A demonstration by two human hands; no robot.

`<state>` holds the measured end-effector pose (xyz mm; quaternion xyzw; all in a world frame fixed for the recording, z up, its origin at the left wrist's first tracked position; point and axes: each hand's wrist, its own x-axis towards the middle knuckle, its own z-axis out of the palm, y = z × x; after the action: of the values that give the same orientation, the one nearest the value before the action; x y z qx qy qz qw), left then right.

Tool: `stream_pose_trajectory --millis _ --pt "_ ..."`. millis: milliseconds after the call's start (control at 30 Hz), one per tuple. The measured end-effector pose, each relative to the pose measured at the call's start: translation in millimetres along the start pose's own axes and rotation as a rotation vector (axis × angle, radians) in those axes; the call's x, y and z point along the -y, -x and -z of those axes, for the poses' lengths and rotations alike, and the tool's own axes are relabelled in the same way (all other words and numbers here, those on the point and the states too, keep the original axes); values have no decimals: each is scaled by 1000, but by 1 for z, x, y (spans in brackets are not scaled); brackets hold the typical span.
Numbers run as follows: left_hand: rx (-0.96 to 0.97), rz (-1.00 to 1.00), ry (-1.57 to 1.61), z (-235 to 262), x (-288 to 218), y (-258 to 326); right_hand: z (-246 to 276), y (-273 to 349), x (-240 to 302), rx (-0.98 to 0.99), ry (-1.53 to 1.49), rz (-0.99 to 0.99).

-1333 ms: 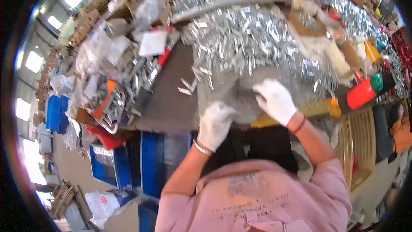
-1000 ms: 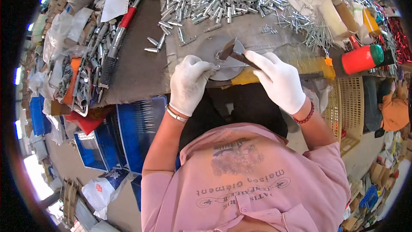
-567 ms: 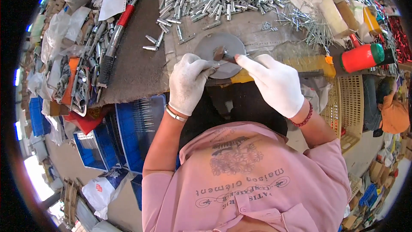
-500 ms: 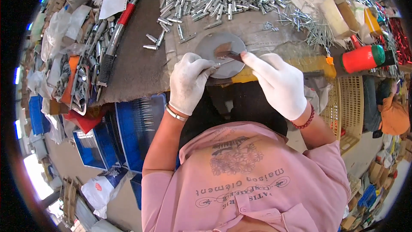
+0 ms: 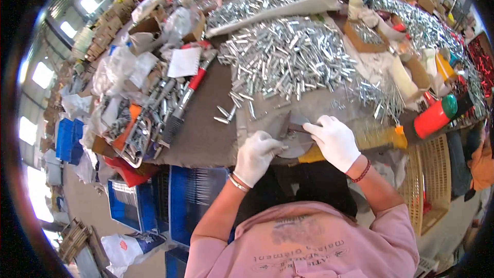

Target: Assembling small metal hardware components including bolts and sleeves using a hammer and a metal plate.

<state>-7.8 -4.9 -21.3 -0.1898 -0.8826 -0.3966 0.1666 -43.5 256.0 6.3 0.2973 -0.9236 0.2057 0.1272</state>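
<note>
Both my hands wear white gloves and work close together at the near edge of the bench. My left hand is closed in a pinch, with a small silver metal piece just showing at its fingertips. My right hand grips a dark, slim tool between thumb and fingers; its kind is not clear. Both hands are over a round grey dish, partly covered by them. Beyond it lies a large heap of short silver metal tubes, with a few loose ones nearer me.
Thin metal pins lie right of the heap, near a red cylinder with a green end. Metal tools and plastic bags crowd the left, beside a sheet of paper. Blue crates and a yellow basket stand below the bench.
The view has tilted up and shows more of the bench's far side. Both hands stay over the dish, the left still pinching the small piece, the right still holding the dark tool.
</note>
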Motion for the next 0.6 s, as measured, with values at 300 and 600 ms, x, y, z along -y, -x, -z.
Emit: stream_pose_trajectory --millis 300,600 --pt "-7 -8 -24 7 0 7 -3 28 29 167 -63 -145" --pt "-235 139 5 -8 -22 35 -14 44 38 393 -781 -419"
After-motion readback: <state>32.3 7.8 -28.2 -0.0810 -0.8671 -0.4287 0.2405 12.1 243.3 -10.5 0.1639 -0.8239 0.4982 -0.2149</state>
